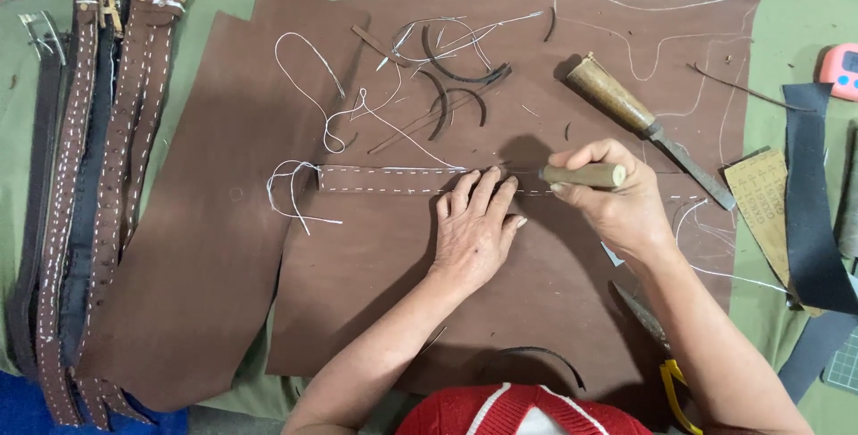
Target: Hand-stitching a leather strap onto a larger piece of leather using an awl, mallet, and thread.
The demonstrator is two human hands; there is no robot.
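L hand flat, fingers spread; R hand fisted, grip closed

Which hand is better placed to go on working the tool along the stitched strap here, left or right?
Right, most likely. The right hand already grips the wooden-handled tool, its tip pointing at the stitched strap. The left hand lies flat, fingers pressing the strap down on the brown leather sheet, so it serves better as the hold-down.

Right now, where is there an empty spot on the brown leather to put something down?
The lower left leather sheet is bare between the stitched belts and the left hand. Bare leather also lies below that hand. It is crowded above the stitched strap: white thread, dark trimmings, a wooden-handled chisel, and the right hand gripping a tool.
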